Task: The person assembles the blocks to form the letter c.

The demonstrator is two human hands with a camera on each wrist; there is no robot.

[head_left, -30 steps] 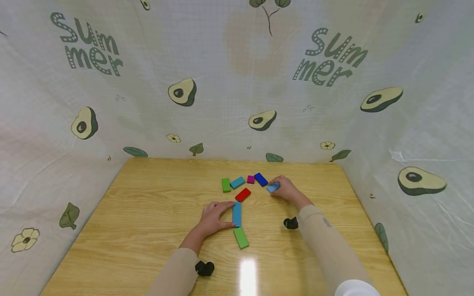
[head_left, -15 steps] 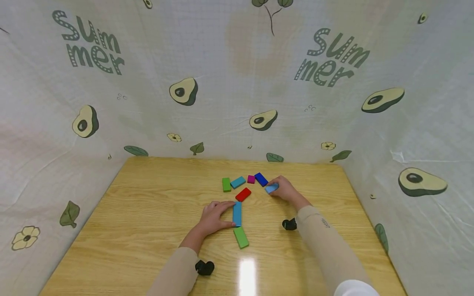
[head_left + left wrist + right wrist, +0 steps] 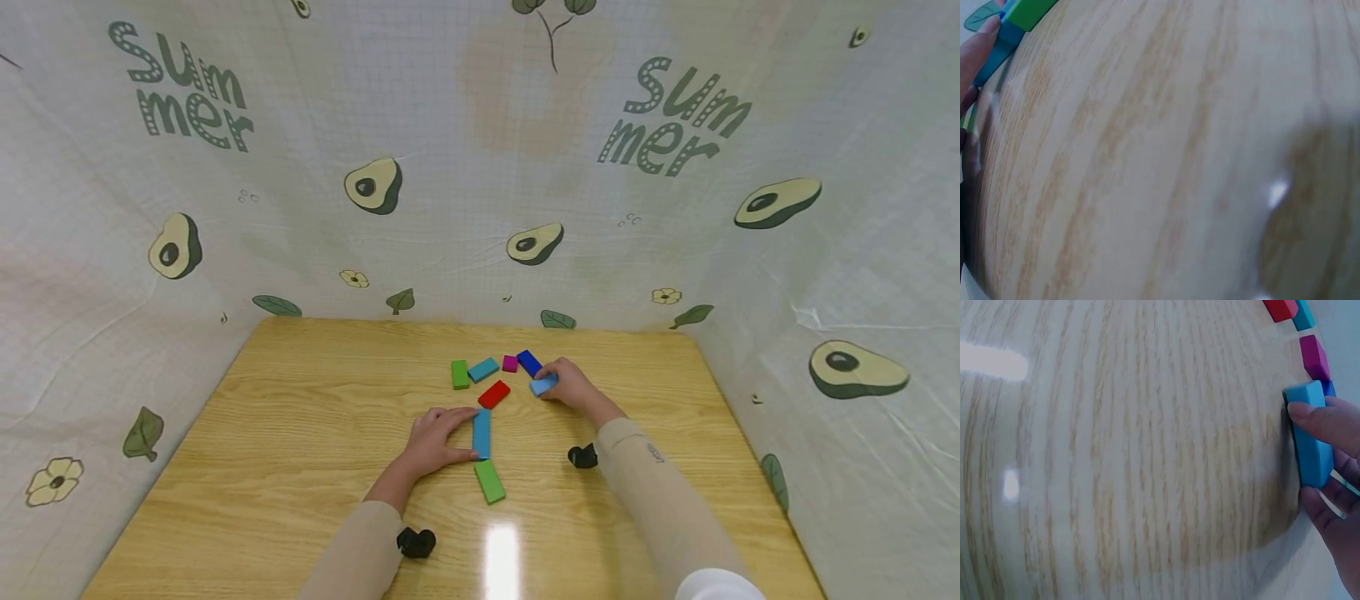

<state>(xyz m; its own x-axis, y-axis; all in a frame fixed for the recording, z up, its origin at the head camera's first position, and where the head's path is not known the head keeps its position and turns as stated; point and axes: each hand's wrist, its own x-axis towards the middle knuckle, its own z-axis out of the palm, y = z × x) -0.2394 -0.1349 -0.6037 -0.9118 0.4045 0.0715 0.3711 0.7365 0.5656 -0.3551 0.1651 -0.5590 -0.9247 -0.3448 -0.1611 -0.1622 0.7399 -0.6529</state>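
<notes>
My left hand (image 3: 437, 442) lies at the left side of a blue block (image 3: 482, 433), thumb at its near end and a finger at its far end. A green block (image 3: 490, 482) touches or nearly touches that near end; a red block (image 3: 494, 394) sits just beyond the far end. Further right, my right hand (image 3: 572, 385) pinches a light blue block (image 3: 543, 385) beside a dark blue block (image 3: 529, 363). In the right wrist view, thumb and fingers grip this light blue block (image 3: 1310, 440), seemingly tilted, near a magenta block (image 3: 1314, 357).
Along the back stand a small green block (image 3: 460, 375), another blue block (image 3: 483, 370) and the magenta cube (image 3: 510, 363). The wooden table (image 3: 322, 400) meets a printed cloth (image 3: 450, 275) at its back and sides. Black wrist cameras (image 3: 416, 543) stick out from both sleeves.
My right hand has shifted a little to the left and nearer, carrying the light blue block, which has turned slightly. The left hand has stayed on its blue block.
</notes>
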